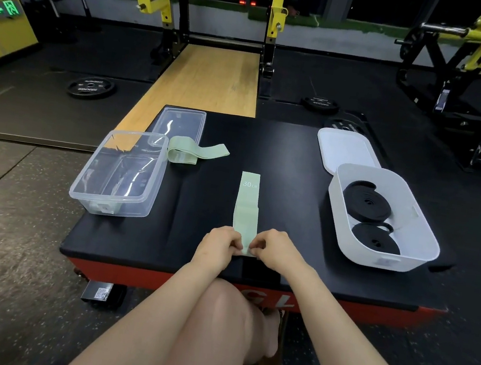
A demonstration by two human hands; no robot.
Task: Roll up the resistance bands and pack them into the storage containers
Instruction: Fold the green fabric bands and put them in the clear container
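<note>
Both hands, left (219,245) and right (275,248), pinch the green band's (246,210) near end; start the roll tight, edges aligned.

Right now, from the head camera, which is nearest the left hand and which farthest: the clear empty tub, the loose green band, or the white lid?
1. Clear empty tub, left of the left hand.
2. Loose green band, beyond the tub's far corner.
3. White lid, far right, behind the white bin.

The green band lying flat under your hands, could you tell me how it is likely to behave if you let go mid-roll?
The green band lies limp and flat, so it is probably floppy. Both hands, left and right, pinch its near end; released, it may well unroll.
</note>
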